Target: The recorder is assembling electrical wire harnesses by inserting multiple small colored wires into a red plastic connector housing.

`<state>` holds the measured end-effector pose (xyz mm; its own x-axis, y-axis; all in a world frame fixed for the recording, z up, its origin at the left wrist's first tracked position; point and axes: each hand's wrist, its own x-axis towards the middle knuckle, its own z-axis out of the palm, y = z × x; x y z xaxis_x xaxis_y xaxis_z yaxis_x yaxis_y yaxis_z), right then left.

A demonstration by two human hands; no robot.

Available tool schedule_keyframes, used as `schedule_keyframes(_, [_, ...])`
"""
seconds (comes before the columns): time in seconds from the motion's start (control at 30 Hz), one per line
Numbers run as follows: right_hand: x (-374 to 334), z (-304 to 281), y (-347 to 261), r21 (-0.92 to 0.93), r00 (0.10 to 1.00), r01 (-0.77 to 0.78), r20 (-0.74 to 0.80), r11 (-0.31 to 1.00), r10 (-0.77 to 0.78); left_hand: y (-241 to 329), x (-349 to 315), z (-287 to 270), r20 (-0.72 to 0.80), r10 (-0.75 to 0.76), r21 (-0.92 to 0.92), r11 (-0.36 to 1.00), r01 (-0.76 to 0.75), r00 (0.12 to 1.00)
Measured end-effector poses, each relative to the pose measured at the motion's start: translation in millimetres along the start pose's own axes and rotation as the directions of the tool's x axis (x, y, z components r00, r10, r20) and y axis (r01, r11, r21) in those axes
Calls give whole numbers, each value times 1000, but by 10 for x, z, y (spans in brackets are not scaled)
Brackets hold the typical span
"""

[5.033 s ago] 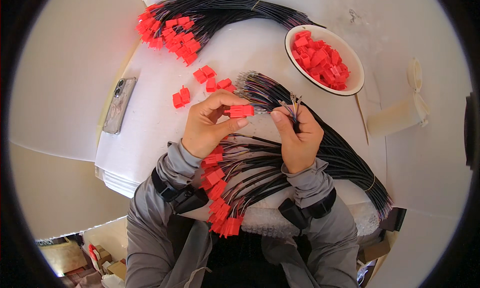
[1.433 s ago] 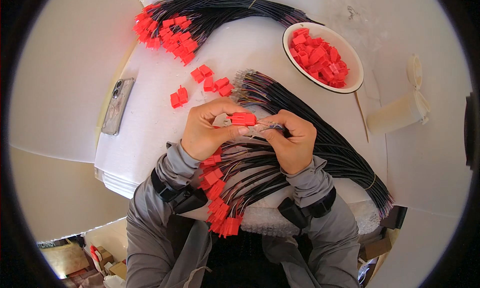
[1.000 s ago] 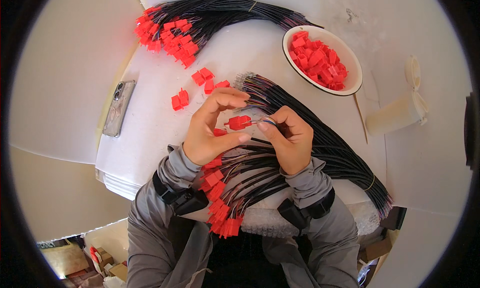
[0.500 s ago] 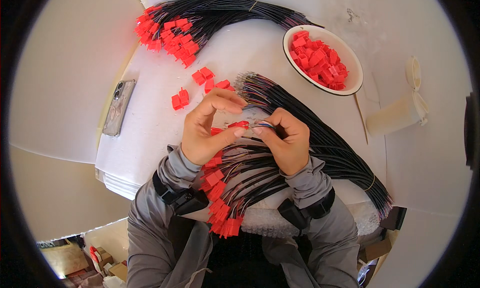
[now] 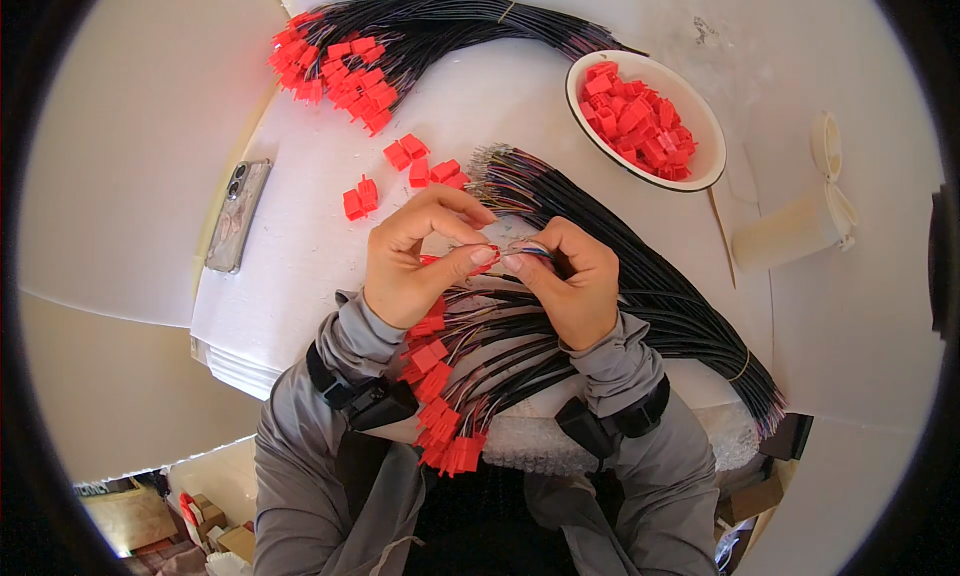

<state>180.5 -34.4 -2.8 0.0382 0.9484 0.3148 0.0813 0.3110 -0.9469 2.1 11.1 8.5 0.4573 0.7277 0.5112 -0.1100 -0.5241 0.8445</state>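
My left hand (image 5: 420,248) pinches a small red plastic connector housing (image 5: 487,266), and its thumb and fingertips cover most of it. Close by on the right, my right hand (image 5: 572,284) is closed on the thin coloured wires (image 5: 527,252) of a black cable. Those wires meet the housing between my two hands; how deep they sit is hidden. Beneath both hands spreads a bundle of black cables (image 5: 640,241) with bare wire ends at its upper left. Several of its cables, fanned toward me, end in red housings (image 5: 430,356).
Loose red housings (image 5: 405,153) lie beyond my left hand. A white bowl (image 5: 708,111) of red housings stands at the far right, near a thin stick (image 5: 722,238) and a lidded container (image 5: 785,234). Another cable bundle (image 5: 450,21) lies at the back, a phone (image 5: 238,216) at left.
My left thumb and fingertips have closed further over the red housing, covering more of it. My right hand holds the wires in nearly the same place.
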Motion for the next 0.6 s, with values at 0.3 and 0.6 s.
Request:
schedule_keyframes(0.3, [16, 5, -47, -83, 1000, 0, 22, 997, 2, 51, 13, 38, 6, 34, -45, 998, -34, 999])
schedule_keyframes(0.6, [-2, 33, -57, 60, 999, -1, -39, 998, 3, -8, 2, 33, -26, -55, -23, 998, 54, 998])
